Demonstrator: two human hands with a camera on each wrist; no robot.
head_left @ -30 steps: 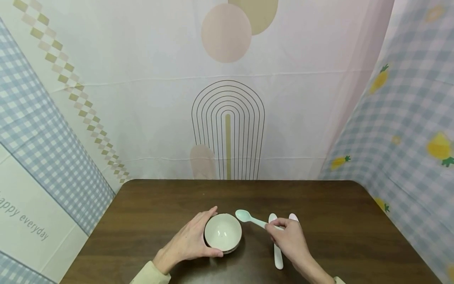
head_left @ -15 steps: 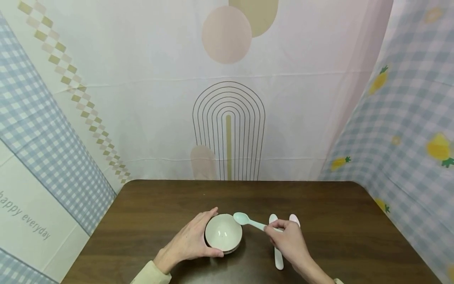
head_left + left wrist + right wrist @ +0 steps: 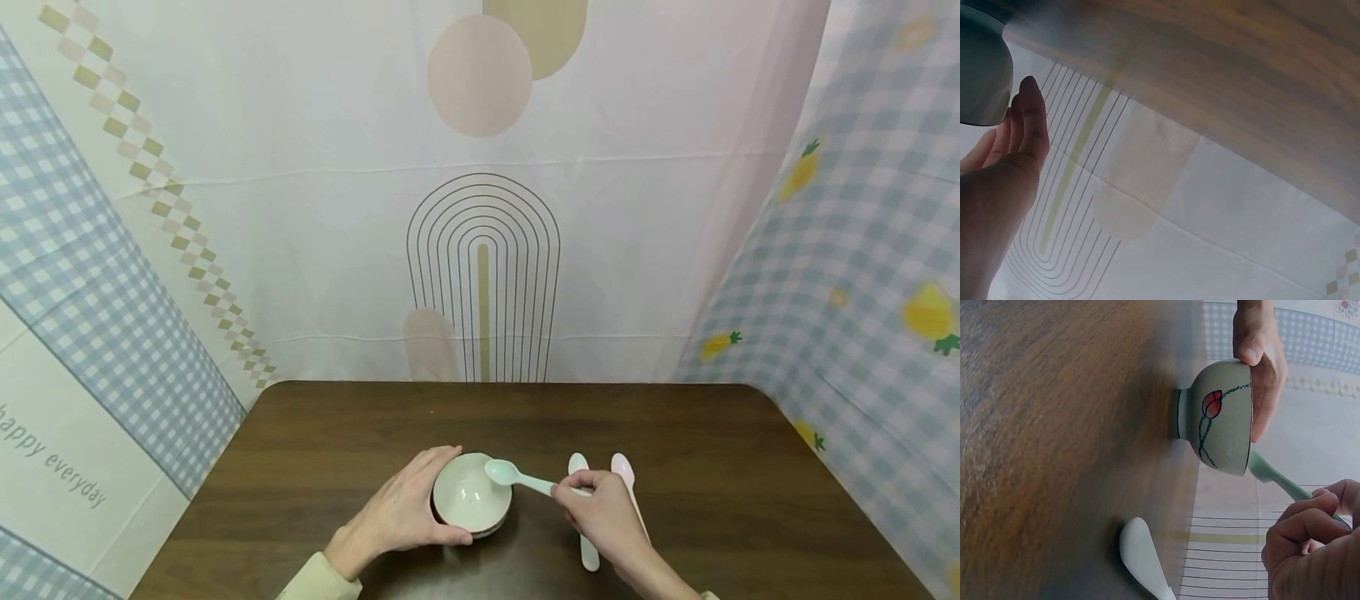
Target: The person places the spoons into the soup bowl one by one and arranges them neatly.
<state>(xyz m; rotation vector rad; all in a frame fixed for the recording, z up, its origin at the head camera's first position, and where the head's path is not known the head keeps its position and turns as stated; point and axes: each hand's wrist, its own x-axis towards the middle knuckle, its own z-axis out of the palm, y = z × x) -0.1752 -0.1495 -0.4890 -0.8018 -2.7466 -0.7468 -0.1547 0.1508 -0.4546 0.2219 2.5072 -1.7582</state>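
A small pale bowl [image 3: 471, 494] with a red flower painted on its side [image 3: 1217, 415] stands on the dark wooden table [image 3: 345, 433]. My left hand [image 3: 401, 508] cups its left side, fingers and thumb curled round the wall. My right hand [image 3: 600, 508] pinches the handle of a mint green spoon [image 3: 517, 477], whose scoop hangs over the bowl's right rim. In the right wrist view the green spoon [image 3: 1272, 478] pokes out behind the bowl, and my right hand [image 3: 1310, 550] is curled on its handle. The left wrist view shows my left hand [image 3: 1007, 169] against the bowl [image 3: 982, 72].
A white spoon [image 3: 581, 508] and a pink spoon [image 3: 624, 475] lie side by side on the table, partly under my right hand. The white spoon [image 3: 1141, 556] also shows in the right wrist view. Patterned cloth walls close in the table on three sides.
My right hand has carried the green spoon leftward, so its scoop went from beside the bowl to over the bowl's rim. The left hand and the bowl stayed put.
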